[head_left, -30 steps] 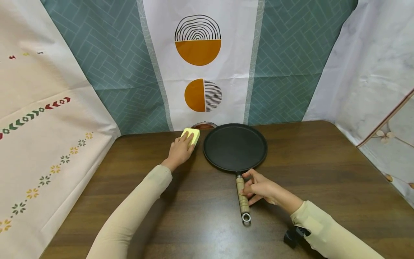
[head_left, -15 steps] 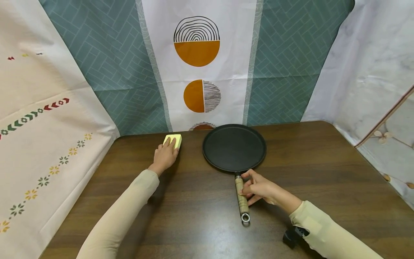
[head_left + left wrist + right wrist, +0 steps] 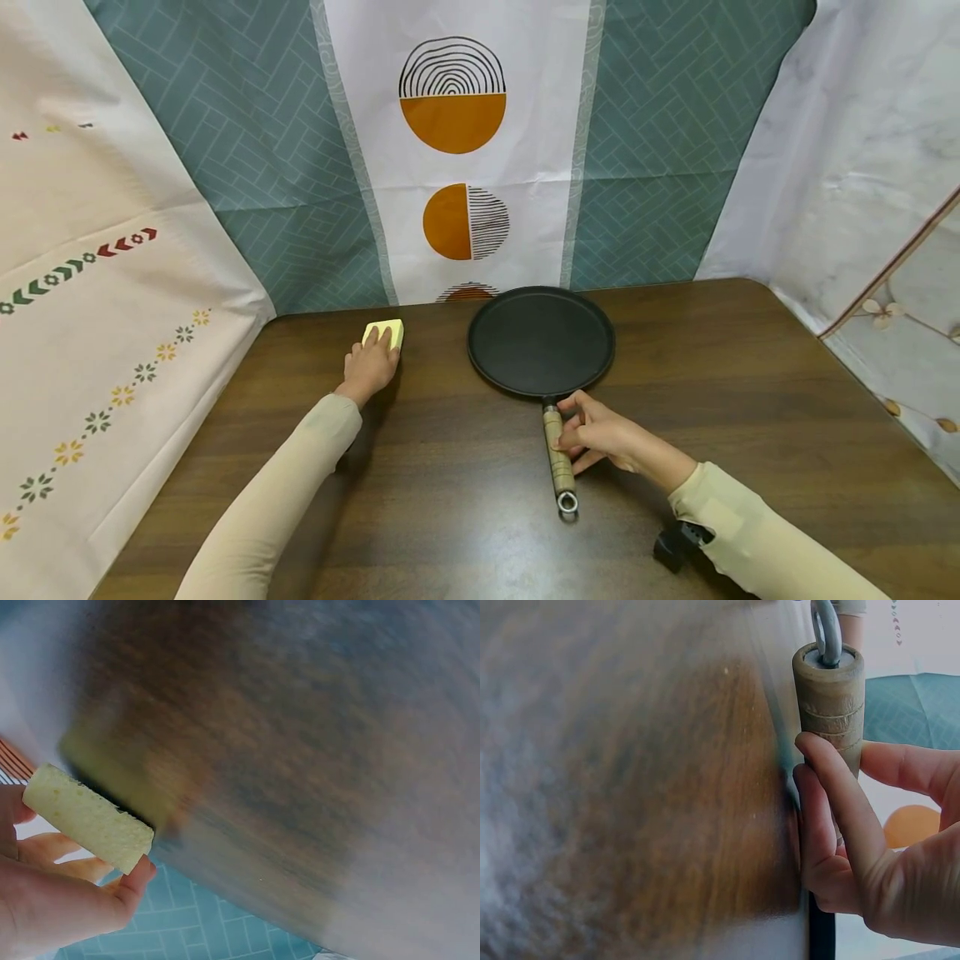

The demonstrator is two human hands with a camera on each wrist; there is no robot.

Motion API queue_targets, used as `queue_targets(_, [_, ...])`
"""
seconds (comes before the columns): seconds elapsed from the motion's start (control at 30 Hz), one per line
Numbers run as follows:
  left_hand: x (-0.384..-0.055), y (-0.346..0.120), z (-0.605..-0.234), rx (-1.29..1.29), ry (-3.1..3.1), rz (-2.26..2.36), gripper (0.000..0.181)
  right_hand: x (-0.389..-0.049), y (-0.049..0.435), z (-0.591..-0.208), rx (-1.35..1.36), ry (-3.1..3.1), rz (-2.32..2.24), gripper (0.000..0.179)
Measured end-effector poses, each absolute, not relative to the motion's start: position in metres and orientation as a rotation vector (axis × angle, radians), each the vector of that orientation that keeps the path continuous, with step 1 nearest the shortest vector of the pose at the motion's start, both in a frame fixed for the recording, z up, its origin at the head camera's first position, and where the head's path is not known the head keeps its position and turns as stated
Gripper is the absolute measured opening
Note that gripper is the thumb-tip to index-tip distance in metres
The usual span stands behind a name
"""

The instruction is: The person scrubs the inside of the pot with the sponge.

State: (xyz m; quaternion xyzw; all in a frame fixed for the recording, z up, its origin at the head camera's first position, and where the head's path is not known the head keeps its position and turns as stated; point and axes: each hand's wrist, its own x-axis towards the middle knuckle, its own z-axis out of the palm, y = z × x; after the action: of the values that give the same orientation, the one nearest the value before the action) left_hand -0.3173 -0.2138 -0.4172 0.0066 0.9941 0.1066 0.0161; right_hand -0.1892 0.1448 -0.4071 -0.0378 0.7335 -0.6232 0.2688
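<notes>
In the head view, a pale yellow sponge [image 3: 394, 331] is at the table's back left. My left hand [image 3: 369, 368] grips it from above, fingers spread over its top. The left wrist view shows the sponge [image 3: 88, 819] between thumb and fingers, close to the tabletop. Right of it lies a flat black round pan [image 3: 540, 342], its handle toward me. My right hand [image 3: 609, 433] holds the pan's wooden handle [image 3: 558, 454] from the right side. Seen from the right wrist, thumb and fingers pinch the handle [image 3: 829, 697] near its metal ring end.
A brown wooden table [image 3: 450, 517] carries everything. Behind it hangs a teal and white patterned cloth [image 3: 487, 167], with more cloth on both sides. A small black device [image 3: 678, 546] sits at the right wrist under the sleeve.
My left hand has slid left and slightly toward me with the sponge, away from the pan. The right hand and pan stay in place; the head view shifts slightly.
</notes>
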Motion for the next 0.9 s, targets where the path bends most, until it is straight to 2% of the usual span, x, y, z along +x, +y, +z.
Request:
queue_targets(0.67, [-0.3156,-0.2112,-0.4191,0.034,3.065,0.206,0.054,-0.1885,0.1470,-0.4080,-0.120,1.966,-1.678,0.061])
queue_targets(0.9, [-0.3135,-0.2071,-0.4159,0.012,3.074,0.198,0.055,-0.1890,0.1477,-0.4085,-0.216,1.986,-1.634,0.060])
